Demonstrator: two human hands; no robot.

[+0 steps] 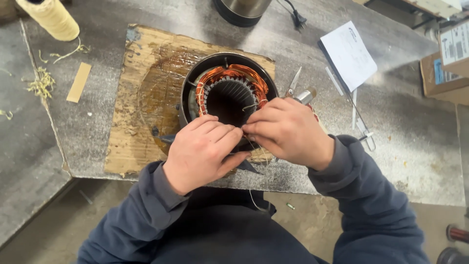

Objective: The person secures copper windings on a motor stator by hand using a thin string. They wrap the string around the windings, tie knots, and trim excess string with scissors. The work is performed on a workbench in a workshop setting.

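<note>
Both hands, left hand (202,149) and right hand (288,131), pinch thin cord (254,195) at the stator (229,93) near rim; hard tugging might snap it or nick copper windings (239,72).

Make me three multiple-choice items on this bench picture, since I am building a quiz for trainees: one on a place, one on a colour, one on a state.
1. Where does the motor stator stand?
A. on a worn sheet of cardboard
B. on the floor
C. inside a box

2. What colour are the windings in the stator?
A. blue
B. copper orange
C. white

3. How are the left hand and the right hand placed?
A. both flat on the table, far apart
B. one raised in the air
C. fingertips together at the stator's near rim, pinching a thin cord

Answers:
1. A, the cardboard sheet lies under the stator on the grey table.
2. B, the coils shine copper orange around the dark bore.
3. C, the fingertips meet at the rim, where a thin cord runs down.
</note>
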